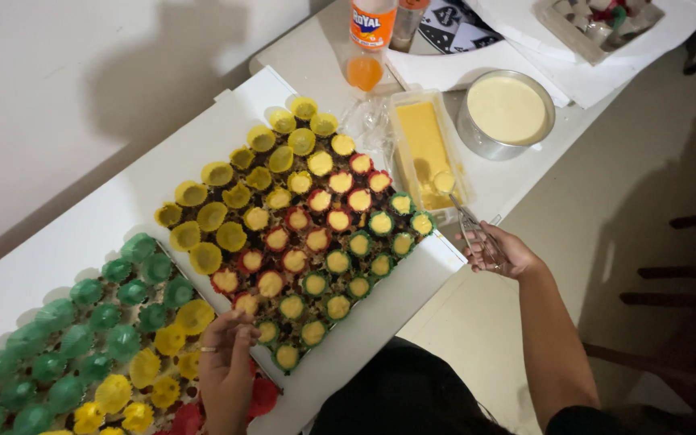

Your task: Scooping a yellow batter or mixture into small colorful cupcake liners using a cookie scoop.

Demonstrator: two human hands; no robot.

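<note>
On a white table crowded with baking gear, a person fills small paper cups with yellow batter, working from above. The large board at centre carries rows of yellow, red and green cups; those toward the near right already hold batter, while the yellow ones toward the far left look empty, so the filling seems a little past halfway. A second batch of unfilled green, yellow and red cups lies at lower left. Beyond the board stand a round metal bowl of batter, a rectangular plastic tub also holding batter, and an orange drink bottle. The right hand is closed round the handles of a metal scoop, its loaded head poised over the near end of the tub, well apart from the cups. The next move, by the look of it, calls for carrying that portion level to an empty cup and squeezing the handles to drop it cleanly. The left hand, fingers loosely curled, rests on the board's near edge, touching the cups there and gripping nothing that can be made out.
</note>
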